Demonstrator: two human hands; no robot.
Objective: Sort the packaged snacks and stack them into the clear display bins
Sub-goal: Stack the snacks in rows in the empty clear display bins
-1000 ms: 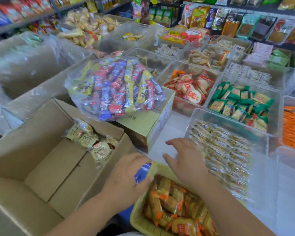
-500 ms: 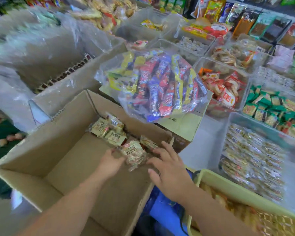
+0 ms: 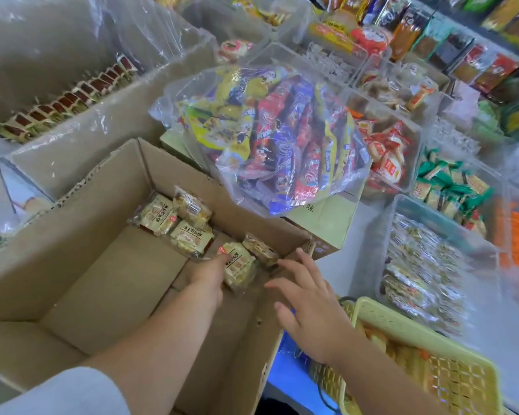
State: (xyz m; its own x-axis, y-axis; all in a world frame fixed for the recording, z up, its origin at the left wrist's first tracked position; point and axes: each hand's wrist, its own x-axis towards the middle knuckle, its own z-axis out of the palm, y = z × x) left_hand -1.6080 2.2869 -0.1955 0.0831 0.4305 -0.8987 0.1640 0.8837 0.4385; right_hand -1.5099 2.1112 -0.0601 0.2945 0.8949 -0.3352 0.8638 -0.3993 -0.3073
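Note:
An open cardboard box [image 3: 102, 181] stands in front of me with several cream snack packets [image 3: 189, 236] in its far right corner. My left hand [image 3: 209, 275] reaches into the box and grips one cream packet [image 3: 240, 269] by its near end. My right hand [image 3: 309, 307] hovers over the box's right wall with fingers spread and straight, its fingertips close to another packet [image 3: 259, 250] and holding nothing. At the right, a clear display bin [image 3: 402, 203] holds several packets of the same kind.
A big clear bag of colourful snack bars [image 3: 282, 136] lies on a green carton just behind the box. A yellow basket [image 3: 402, 322] of orange-wrapped snacks sits at the lower right. More clear bins of red [image 3: 387, 151] and green [image 3: 450, 181] packets stand beyond.
Both hands left the yellow basket and moved left into the cardboard box. My left hand has closed on a cream packet; my right hand has come beside it, fingers spread.

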